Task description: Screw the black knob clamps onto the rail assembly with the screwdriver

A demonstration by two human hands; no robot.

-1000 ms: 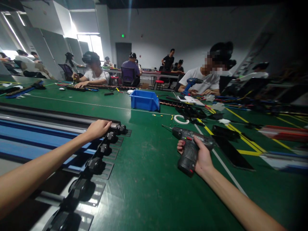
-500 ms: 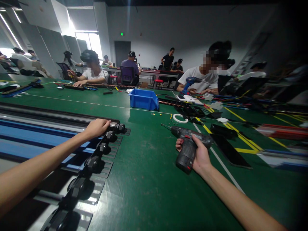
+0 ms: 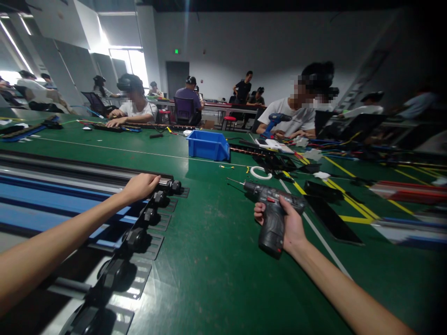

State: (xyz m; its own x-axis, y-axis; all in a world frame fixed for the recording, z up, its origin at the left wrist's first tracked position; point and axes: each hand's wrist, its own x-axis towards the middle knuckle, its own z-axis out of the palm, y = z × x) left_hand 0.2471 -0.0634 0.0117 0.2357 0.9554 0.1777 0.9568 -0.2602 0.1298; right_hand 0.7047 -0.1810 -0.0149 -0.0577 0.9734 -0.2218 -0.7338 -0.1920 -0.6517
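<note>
My right hand is closed round the grip of a black cordless drill. The drill's long thin bit points left over the green table. At the left, my left hand lies with curled fingers on the far end of a long metal rail; its fingertips are partly hidden. That rail belongs to a frame with blue panels. Along the frame's end runs a row of black cable glands, with slotted black plates beside them on the table.
A blue plastic bin stands mid-table, with a white ring nearer the drill. Black flat parts and yellow tape lines lie to the right. Across the table, co-workers sit near a blue drill and wires.
The drill has turned slightly in my right hand's hold, its bit moving a little left and its base lower. My left hand has stayed on the rail.
</note>
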